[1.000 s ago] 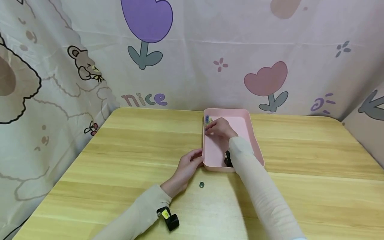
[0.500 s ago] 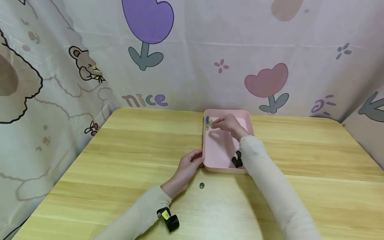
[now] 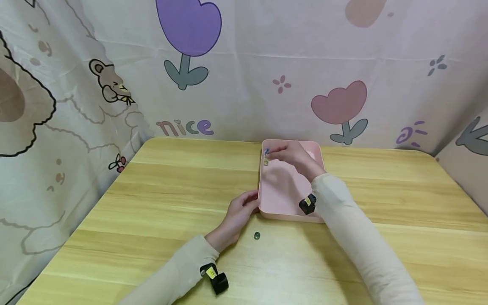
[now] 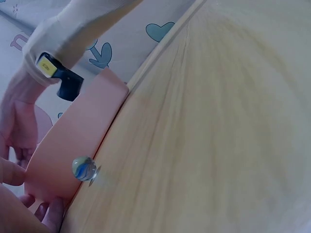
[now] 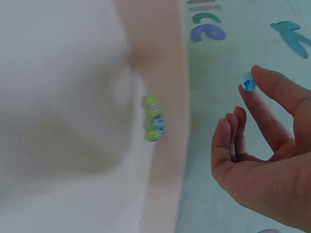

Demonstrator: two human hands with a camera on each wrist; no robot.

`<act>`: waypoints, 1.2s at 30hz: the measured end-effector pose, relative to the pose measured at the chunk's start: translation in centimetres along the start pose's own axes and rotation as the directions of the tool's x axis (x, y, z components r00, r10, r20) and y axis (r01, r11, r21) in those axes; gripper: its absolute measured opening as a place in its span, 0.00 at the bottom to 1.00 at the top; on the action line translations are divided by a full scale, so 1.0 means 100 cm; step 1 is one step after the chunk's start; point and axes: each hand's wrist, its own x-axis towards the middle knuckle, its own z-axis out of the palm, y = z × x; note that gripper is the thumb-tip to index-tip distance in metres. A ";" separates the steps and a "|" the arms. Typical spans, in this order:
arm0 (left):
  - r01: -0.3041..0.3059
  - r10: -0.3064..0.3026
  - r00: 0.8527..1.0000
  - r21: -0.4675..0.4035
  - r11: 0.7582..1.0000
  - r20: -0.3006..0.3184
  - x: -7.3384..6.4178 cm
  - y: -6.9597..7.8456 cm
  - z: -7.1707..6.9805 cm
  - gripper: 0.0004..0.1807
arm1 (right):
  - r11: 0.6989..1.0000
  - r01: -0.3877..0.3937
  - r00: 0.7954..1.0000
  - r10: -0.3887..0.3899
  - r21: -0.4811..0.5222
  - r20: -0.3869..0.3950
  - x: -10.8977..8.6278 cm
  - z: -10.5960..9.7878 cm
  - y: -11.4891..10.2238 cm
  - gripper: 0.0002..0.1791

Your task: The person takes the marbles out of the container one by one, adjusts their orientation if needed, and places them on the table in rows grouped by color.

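My right hand (image 3: 295,157) is over the far part of the pink tray (image 3: 280,197). Between its thumb and index finger it pinches a clear marble (image 5: 248,82) with blue inside; the other fingers are bent. Several yellow-green and blue marbles (image 5: 153,119) sit close together along the tray's left wall, just beside that hand. My left hand (image 3: 239,212) grips the tray at its near left corner, with the thumb (image 4: 12,173) at the rim and fingers low on the outer wall. A single clear marble (image 4: 84,168) with blue and green swirls lies on the table in front of the tray.
The tray stands near the back edge of a wooden table (image 3: 183,178). Behind it hangs a printed cloth (image 3: 244,84). A black wrist camera (image 3: 219,283) is strapped to the left sleeve, another (image 3: 308,204) to the right, over the tray.
From beside the tray's left wall, my right hand has drawn back to the right and slightly away, uncovering the marbles there. The tray has shifted slightly; my left hand stays at its corner.
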 end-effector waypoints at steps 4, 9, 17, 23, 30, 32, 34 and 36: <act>0.001 -0.001 1.000 0.004 1.000 -0.002 0.000 0.001 0.000 0.21 | 1.000 -0.008 1.000 0.008 0.028 0.016 -0.007 -0.001 -0.014 0.17; 0.005 -0.005 1.000 0.009 1.000 -0.005 0.000 0.003 0.000 0.21 | 0.999 0.017 1.000 -0.017 0.039 -0.003 -0.018 -0.001 -0.026 0.19; 0.009 -0.009 1.000 -0.010 1.000 -0.005 -0.002 0.001 -0.001 0.21 | 0.997 0.041 0.995 -0.035 0.059 -0.097 -0.038 0.002 -0.030 0.18; -0.003 0.003 1.000 -0.014 1.000 0.002 -0.001 0.002 0.000 0.21 | 0.987 0.160 0.955 -0.161 -0.025 -0.250 -0.054 0.003 -0.018 0.14; 0.007 -0.007 1.000 -0.006 1.000 -0.006 0.002 -0.001 0.003 0.22 | 0.988 0.147 0.973 -0.137 0.045 -0.185 -0.064 0.004 0.002 0.16; 0.003 -0.003 1.000 -0.016 1.000 -0.015 0.002 0.000 0.003 0.22 | 0.988 0.141 0.974 -0.128 0.058 -0.186 -0.064 0.005 0.005 0.16; -0.001 0.000 1.000 -0.026 1.000 -0.023 0.002 0.000 0.004 0.22 | 0.987 0.143 0.974 -0.128 0.072 -0.189 -0.063 0.006 0.008 0.16; -0.005 0.004 1.000 -0.034 0.999 -0.026 0.002 0.001 0.004 0.22 | 0.986 0.143 0.976 -0.125 0.086 -0.181 -0.061 0.006 0.009 0.16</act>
